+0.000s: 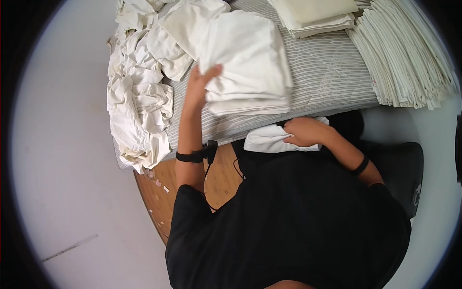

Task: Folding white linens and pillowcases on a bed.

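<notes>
At the near edge of a striped mattress (pixel 325 68) lies a stack of folded white cloths (pixel 245 54). My left hand (pixel 202 85) grips the stack's left side, its thumb on top and its other fingers mostly hidden. A smaller folded white cloth (pixel 265 139) rests on my lap, below the mattress edge. My right hand (pixel 306 132) lies over that cloth, its fingertips pressed into a fold. The stack's near right corner looks blurred.
Crumpled white cloths (pixel 140 104) heap along the mattress's left side. Another folded stack (pixel 317 18) lies at the back, beside a long row of folded cloths (pixel 404 57) on the right. A black padded seat (pixel 393 173) is at my right. Paper scraps (pixel 158 183) litter the wooden floor (pixel 223 173).
</notes>
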The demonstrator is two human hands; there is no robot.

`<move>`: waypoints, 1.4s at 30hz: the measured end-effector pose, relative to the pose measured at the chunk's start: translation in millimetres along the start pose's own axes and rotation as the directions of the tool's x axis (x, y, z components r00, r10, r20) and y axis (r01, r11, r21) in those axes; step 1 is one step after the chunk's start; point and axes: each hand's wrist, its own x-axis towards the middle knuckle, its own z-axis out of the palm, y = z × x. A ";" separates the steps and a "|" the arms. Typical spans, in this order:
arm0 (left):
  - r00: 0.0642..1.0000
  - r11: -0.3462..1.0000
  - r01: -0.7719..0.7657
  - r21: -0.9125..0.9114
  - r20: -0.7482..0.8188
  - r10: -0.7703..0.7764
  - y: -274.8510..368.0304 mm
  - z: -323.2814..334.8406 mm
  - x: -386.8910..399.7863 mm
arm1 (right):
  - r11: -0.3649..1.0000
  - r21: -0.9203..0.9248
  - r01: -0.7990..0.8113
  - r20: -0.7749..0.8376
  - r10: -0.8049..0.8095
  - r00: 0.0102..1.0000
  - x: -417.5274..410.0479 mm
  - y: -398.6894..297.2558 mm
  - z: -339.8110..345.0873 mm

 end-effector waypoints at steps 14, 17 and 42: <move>0.748 0.934 -0.129 -0.333 -0.651 -0.129 -117.0 -114.8 -46.3 | 0.867 0.453 0.207 -0.698 0.200 0.688 -35.9 -0.4 -76.3; 0.842 0.954 -0.030 -0.298 -0.522 -0.137 -93.9 -85.6 -78.6 | 0.629 0.776 0.053 -0.257 0.237 0.937 -10.3 -5.0 -56.8; 0.965 0.971 -0.200 -0.134 -0.197 0.172 -7.6 -21.2 -42.8 | 0.893 0.263 0.366 -0.920 0.118 0.373 -44.9 -51.7 -134.4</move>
